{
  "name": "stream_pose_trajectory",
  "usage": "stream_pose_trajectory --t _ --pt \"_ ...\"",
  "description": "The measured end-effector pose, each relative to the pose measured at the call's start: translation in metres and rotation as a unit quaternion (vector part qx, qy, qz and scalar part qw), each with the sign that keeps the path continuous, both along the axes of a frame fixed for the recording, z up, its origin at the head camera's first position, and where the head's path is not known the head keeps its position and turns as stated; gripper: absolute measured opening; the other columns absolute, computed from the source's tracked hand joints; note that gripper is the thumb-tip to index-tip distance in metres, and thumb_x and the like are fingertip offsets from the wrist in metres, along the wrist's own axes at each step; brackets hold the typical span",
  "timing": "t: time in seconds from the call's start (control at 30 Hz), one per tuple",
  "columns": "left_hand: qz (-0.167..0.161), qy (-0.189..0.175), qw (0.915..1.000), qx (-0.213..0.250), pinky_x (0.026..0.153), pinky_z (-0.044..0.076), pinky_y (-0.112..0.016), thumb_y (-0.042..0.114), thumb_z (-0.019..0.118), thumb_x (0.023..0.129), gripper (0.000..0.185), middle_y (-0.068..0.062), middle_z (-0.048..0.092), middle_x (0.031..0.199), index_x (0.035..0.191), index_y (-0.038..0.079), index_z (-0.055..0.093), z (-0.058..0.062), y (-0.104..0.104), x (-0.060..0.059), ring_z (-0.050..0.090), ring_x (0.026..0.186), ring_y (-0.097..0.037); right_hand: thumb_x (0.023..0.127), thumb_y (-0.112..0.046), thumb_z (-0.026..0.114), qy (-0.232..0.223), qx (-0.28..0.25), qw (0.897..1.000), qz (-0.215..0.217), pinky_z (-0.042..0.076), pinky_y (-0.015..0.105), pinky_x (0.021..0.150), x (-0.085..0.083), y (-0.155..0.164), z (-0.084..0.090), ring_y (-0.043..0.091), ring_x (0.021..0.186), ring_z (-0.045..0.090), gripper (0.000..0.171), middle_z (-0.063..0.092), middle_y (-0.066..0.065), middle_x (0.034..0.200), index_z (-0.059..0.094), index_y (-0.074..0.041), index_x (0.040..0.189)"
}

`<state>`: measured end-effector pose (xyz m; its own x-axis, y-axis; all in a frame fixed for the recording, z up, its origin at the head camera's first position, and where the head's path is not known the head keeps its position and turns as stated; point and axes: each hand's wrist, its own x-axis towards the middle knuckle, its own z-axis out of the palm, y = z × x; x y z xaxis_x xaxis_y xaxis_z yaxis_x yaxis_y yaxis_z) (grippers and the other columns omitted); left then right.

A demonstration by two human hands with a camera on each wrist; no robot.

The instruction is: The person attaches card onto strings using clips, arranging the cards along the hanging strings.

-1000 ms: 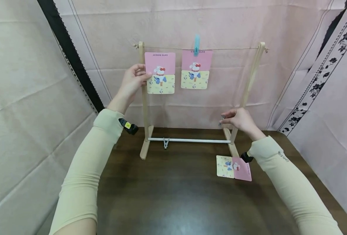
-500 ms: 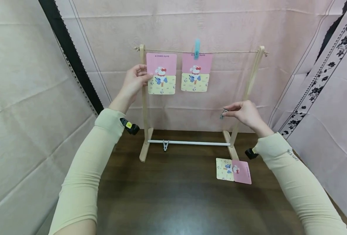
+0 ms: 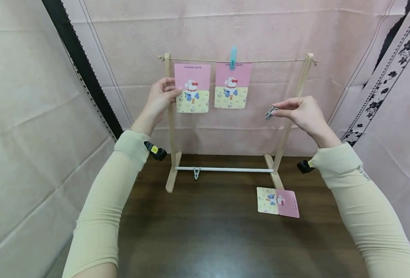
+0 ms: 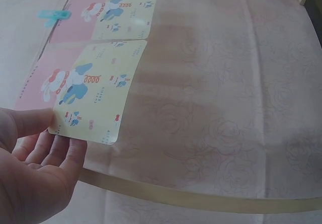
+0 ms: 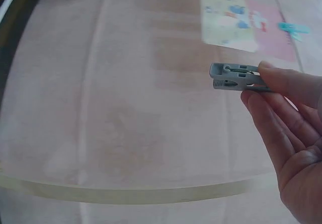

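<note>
Head overview; 2 close wrist views

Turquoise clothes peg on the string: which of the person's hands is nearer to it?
Right. The right hand pinches a grey peg below-right of the turquoise clothes peg; the left hand is farther left, holding the unpegged pink-and-yellow card.

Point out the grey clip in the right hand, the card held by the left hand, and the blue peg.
grey clip (image 5: 234, 77), right wrist view, its body.
card (image 3: 192, 88), head view, its middle.
blue peg (image 3: 233, 58), head view, its middle.
</note>
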<state>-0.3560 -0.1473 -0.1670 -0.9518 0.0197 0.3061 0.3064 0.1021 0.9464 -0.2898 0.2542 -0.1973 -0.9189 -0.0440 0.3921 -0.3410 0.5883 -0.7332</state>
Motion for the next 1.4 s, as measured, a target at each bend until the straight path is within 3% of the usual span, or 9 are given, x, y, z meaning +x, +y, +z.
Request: stream_pose_trajectory --t 0.13,0.3,0.5,0.77,0.97,1.4 --pt "0.003 -0.003 1.0 0.006 0.096 0.051 -0.035 0.004 0.065 0.098 0.033 -0.007 0.067 0.111 0.13 0.005 0.056 0.0 0.0 -0.002 0.064 0.099 -0.018 0.081 -0.029 0.087 0.006 -0.038 0.999 0.02 0.048 0.017 0.086 0.003 0.0 0.016 -0.002 0.092 0.068 0.035 0.077 -0.012 0.094 0.079 -0.013 0.111" --pt "-0.01 0.008 0.9999 0.01 0.095 0.052 -0.034 0.005 0.066 0.097 0.034 -0.007 0.068 0.112 0.13 0.006 0.057 0.003 0.003 -0.005 0.064 0.099 -0.017 0.08 -0.017 0.088 0.031 -0.088 0.994 0.048 0.049 0.012 0.082 0.007 -0.002 0.037 0.001 0.088 0.071 0.034 0.077 -0.009 0.091 0.078 -0.007 0.11" --pt "0.011 0.001 0.9999 0.01 0.093 0.052 -0.033 0.006 0.065 0.098 0.031 -0.008 0.068 0.113 0.128 0.006 0.057 -0.003 -0.002 -0.001 0.064 0.099 -0.017 0.08 -0.016 0.088 0.033 -0.091 0.992 0.075 0.049 0.014 0.086 0.008 -0.016 0.056 0.004 0.09 0.071 0.031 0.077 -0.007 0.091 0.079 -0.009 0.109" --pt "-0.002 0.012 0.9999 -0.003 0.093 0.053 -0.032 0.006 0.064 0.098 0.033 -0.008 0.068 0.112 0.131 0.004 0.056 -0.001 0.0 -0.002 0.065 0.1 -0.018 0.08 -0.007 0.086 0.089 -0.131 0.983 0.097 0.049 0.015 0.081 0.009 -0.025 0.088 0.006 0.081 0.071 0.023 0.077 -0.005 0.085 0.079 -0.003 0.101" --pt "-0.002 0.014 0.9999 -0.008 0.094 0.053 -0.034 0.004 0.064 0.098 0.034 -0.007 0.068 0.109 0.131 0.002 0.056 0.003 0.003 -0.003 0.064 0.098 -0.018 0.079 -0.011 0.088 0.083 -0.135 0.983 0.095 0.046 0.015 0.082 0.006 -0.035 0.113 0.007 0.086 0.069 0.026 0.077 -0.006 0.085 0.08 -0.006 0.103" --pt "0.003 0.012 0.9999 -0.004 0.095 0.052 -0.035 0.004 0.063 0.099 0.033 -0.012 0.068 0.116 0.131 0.003 0.056 0.004 0.006 -0.001 0.064 0.1 -0.019 0.081 -0.011 0.086 0.086 -0.142 0.978 0.124 0.048 0.019 0.082 -0.008 -0.068 0.14 0.009 0.085 0.068 0.021 0.077 -0.005 0.088 0.081 -0.01 0.102"
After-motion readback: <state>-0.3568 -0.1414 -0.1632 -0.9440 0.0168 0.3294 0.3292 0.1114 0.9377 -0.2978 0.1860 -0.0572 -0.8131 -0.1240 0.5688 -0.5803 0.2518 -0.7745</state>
